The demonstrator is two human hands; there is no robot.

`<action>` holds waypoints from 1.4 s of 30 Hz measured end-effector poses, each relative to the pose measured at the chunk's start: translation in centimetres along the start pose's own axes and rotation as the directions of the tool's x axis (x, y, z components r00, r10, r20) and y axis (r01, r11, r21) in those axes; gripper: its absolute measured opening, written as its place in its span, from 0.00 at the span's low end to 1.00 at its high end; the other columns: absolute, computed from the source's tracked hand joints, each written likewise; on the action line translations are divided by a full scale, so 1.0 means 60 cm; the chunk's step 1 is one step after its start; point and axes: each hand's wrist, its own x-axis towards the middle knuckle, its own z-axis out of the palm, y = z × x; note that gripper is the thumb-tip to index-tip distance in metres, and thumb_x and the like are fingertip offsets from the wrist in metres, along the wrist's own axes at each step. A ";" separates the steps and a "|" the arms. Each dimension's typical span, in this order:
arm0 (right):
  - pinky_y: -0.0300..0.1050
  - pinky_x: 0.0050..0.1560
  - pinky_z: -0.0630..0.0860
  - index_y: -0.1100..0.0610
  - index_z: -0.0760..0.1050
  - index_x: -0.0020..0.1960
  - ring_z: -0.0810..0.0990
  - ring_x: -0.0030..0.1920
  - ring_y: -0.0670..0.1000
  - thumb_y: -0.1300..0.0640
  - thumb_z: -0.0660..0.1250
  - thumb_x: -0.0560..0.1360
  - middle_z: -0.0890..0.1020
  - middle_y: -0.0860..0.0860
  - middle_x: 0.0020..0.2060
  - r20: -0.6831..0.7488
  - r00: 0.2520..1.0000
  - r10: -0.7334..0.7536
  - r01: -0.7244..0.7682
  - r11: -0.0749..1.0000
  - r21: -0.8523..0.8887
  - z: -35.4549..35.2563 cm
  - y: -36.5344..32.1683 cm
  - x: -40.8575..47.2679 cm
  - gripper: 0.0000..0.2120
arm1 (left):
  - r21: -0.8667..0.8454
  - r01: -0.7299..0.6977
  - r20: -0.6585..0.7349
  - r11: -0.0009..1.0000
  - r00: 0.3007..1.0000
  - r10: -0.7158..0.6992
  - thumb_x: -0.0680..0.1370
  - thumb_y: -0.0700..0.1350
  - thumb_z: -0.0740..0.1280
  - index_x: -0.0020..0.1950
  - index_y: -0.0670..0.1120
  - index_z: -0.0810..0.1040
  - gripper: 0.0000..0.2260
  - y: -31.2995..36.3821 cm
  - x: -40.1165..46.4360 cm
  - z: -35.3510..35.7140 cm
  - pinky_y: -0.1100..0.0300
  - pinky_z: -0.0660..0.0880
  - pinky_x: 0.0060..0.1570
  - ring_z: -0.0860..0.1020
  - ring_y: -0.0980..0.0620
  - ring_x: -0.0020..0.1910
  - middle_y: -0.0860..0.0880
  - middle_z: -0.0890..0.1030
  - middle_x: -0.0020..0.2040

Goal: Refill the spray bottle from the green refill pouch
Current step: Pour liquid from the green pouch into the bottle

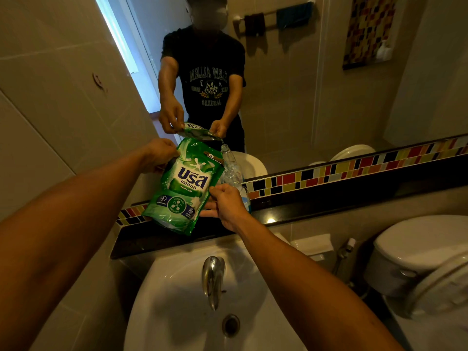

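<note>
The left hand (pixel 158 154) pinches the green pouch (pixel 183 186) up high and the right hand (pixel 225 205) pinches its side, tipping it so soap runs into the bottle (pixel 231 171).

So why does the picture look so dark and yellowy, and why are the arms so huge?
Head view: the bathroom light is dim and warm, with one bright glare spot on the black ledge. The wide lens stretches whatever is near the edges, so the forearms balloon while the green pouch stays sharp.

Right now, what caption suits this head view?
Both hands tilt green refill pouch over clear spray bottle above sink.
</note>
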 end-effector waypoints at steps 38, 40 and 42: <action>0.52 0.37 0.86 0.59 0.71 0.53 0.87 0.39 0.57 0.60 0.60 0.84 0.85 0.64 0.50 0.012 1.000 -0.001 0.001 1.000 0.003 -0.002 0.008 0.013 0.03 | 0.022 -0.008 0.012 1.000 1.000 0.008 0.84 0.45 0.59 0.45 0.46 0.71 0.08 -0.004 0.010 -0.001 0.55 0.73 0.40 0.73 0.47 0.40 0.44 0.74 0.41; 0.52 0.37 0.86 0.59 0.71 0.53 0.87 0.38 0.56 0.60 0.60 0.85 0.85 0.63 0.48 0.010 1.000 0.000 0.000 1.000 0.000 -0.003 0.007 0.012 0.04 | 0.027 -0.010 0.014 1.000 1.000 0.010 0.84 0.45 0.59 0.47 0.45 0.71 0.08 -0.004 0.010 -0.002 0.55 0.73 0.40 0.73 0.46 0.40 0.43 0.74 0.41; 0.51 0.36 0.86 0.58 0.71 0.51 0.87 0.37 0.55 0.60 0.60 0.85 0.85 0.61 0.46 0.010 1.000 -0.001 0.001 1.000 -0.006 -0.003 0.004 0.011 0.05 | 0.028 -0.011 0.010 1.000 1.000 0.011 0.84 0.45 0.59 0.47 0.45 0.72 0.07 -0.004 0.011 -0.003 0.55 0.73 0.40 0.73 0.46 0.41 0.43 0.75 0.41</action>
